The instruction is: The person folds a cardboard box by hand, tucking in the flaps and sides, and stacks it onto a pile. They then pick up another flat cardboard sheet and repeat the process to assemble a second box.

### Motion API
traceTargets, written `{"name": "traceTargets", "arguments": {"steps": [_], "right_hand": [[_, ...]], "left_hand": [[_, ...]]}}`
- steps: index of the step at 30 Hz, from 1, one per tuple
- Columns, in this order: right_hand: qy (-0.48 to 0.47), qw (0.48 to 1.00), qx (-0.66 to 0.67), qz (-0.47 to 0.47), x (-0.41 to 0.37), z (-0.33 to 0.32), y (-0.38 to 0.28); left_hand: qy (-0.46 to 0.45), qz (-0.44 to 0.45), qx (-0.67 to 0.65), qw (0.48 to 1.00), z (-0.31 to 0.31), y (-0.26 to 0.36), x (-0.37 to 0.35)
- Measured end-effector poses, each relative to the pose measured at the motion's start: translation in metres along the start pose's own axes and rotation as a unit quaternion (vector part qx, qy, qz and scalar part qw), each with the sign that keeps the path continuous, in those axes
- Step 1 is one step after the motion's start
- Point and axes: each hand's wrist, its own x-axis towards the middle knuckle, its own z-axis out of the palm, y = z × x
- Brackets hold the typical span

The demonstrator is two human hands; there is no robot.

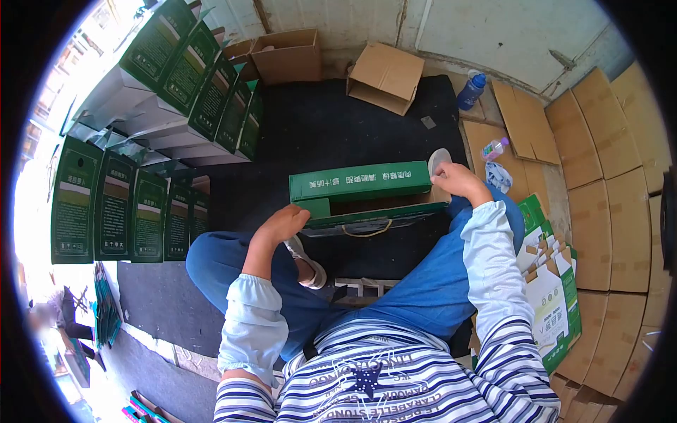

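Observation:
A long green cardboard box [360, 182] with white lettering lies in front of me between my legs. Its near side is open, showing a bare brown inside, and a cord handle hangs on the lower panel. My left hand [282, 224] is closed at the box's near left corner, by a folded-in green flap. At the right end, my right hand [458, 182] pinches the box's edge, its fingertips partly hidden.
Green printed boxes [148, 218] stand in rows at the left. Brown cartons [589, 211] are stacked at the right, beside flattened green-and-white boxes [553, 303]. Further back are an open carton [386, 74], a blue bottle [471, 92] and a small pink-capped bottle [495, 148].

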Motion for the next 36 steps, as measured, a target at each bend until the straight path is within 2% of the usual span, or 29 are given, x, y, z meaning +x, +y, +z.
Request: {"name": "traceTargets", "arguments": {"steps": [2,5,8,11,14,17,23,26,29,35,36], "right_hand": [[-0.004,0.999,0.012,-0.035,0.003,0.003,0.012],[-0.041,0.998,0.043,0.010,-0.008,-0.004,0.004],[-0.106,0.993,0.000,0.053,-0.012,-0.007,-0.004],[-0.075,0.995,0.040,0.057,-0.018,-0.006,-0.010],[-0.003,0.994,0.106,0.039,-0.022,0.003,-0.010],[-0.046,0.989,0.138,0.035,-0.025,0.005,-0.013],[-0.045,0.998,-0.018,-0.050,-0.017,0.026,-0.010],[-0.177,0.984,0.022,0.001,-0.004,0.026,-0.012],[-0.164,0.986,0.010,0.001,0.003,0.032,-0.007],[-0.178,0.963,0.141,0.147,-0.005,0.027,-0.013],[-0.177,0.962,0.153,0.142,-0.008,0.024,-0.016]], "left_hand": [[0.002,-0.014,0.000,1.000,-0.001,0.005,-0.002],[-0.013,-0.037,-0.008,0.999,-0.007,0.022,-0.011],[-0.030,-0.048,-0.012,0.998,-0.009,0.028,-0.014],[-0.063,-0.055,-0.009,0.996,-0.014,0.036,-0.016],[-0.086,-0.064,-0.009,0.994,-0.013,0.038,-0.015],[-0.082,-0.067,-0.001,0.994,-0.013,0.043,-0.018],[-0.053,-0.055,-0.015,0.997,-0.004,0.023,-0.013],[-0.036,-0.083,-0.050,0.995,-0.007,0.033,-0.016],[0.008,-0.092,-0.093,0.991,-0.010,0.037,-0.020],[0.082,-0.079,-0.174,0.978,-0.006,0.029,-0.021],[0.096,-0.082,-0.186,0.974,-0.004,0.029,-0.020]]}}
